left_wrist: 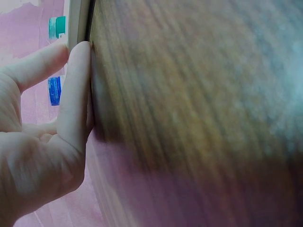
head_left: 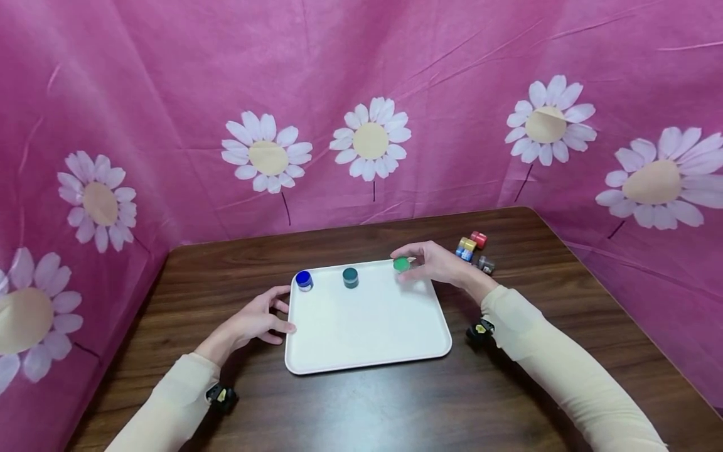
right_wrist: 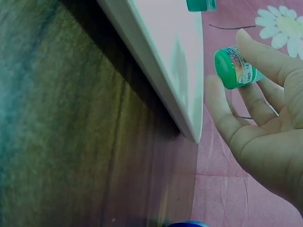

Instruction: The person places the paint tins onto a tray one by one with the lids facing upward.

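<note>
Near the far right corner of a white tray [head_left: 367, 326], my right hand [head_left: 432, 263] pinches a small green paint jar [right_wrist: 236, 68] between thumb and fingers. In the right wrist view the jar stands apart from the tray's rim. My left hand [head_left: 254, 320] holds the tray's left edge, thumb on the rim and fingers beside it. Along the tray's far side sit a blue-lidded paint jar [head_left: 304, 280] at the left corner and a dark green paint jar [head_left: 350, 277] near the middle. Both jars also show past the left fingers in the left wrist view.
Right of the tray, beyond my right hand, several small jars lie close together: a red jar [head_left: 478, 239], yellow-and-blue ones [head_left: 466, 249] and a dark grey jar [head_left: 486, 265]. The brown wooden table [head_left: 350, 414] meets a pink flowered cloth [head_left: 316, 81] at its back and sides.
</note>
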`<state>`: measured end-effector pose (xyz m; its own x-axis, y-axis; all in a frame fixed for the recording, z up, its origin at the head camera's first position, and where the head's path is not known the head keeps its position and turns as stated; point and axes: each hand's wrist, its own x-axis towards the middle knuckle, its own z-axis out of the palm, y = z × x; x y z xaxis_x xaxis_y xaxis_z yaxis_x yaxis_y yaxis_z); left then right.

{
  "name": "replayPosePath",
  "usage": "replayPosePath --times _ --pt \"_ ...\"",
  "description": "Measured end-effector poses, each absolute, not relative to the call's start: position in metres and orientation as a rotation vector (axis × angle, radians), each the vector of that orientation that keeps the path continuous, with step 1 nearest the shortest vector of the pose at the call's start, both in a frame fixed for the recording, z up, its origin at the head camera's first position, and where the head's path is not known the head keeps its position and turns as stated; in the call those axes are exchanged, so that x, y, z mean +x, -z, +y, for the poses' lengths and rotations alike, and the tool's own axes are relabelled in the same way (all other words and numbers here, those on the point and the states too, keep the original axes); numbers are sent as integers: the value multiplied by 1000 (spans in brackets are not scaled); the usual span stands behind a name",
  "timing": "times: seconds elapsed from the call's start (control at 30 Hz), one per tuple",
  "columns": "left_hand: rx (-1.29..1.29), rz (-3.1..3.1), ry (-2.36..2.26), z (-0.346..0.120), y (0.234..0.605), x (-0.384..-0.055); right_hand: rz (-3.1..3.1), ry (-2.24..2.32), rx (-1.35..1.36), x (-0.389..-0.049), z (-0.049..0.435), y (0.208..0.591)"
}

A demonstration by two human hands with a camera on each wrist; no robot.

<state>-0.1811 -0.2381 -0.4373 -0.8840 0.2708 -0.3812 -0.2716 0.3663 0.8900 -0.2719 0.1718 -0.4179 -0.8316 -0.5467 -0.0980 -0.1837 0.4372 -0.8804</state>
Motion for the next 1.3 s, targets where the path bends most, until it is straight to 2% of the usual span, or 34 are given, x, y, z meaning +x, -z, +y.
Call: replayPosePath --times 0.77,1.3 --pt "6 2166 -1528 -238 432 -182 2385 1168 -620 -278 151 419" --pt "-6 2153 -1538 -238 434 -183 2347 1214 -777 -286 146 430"
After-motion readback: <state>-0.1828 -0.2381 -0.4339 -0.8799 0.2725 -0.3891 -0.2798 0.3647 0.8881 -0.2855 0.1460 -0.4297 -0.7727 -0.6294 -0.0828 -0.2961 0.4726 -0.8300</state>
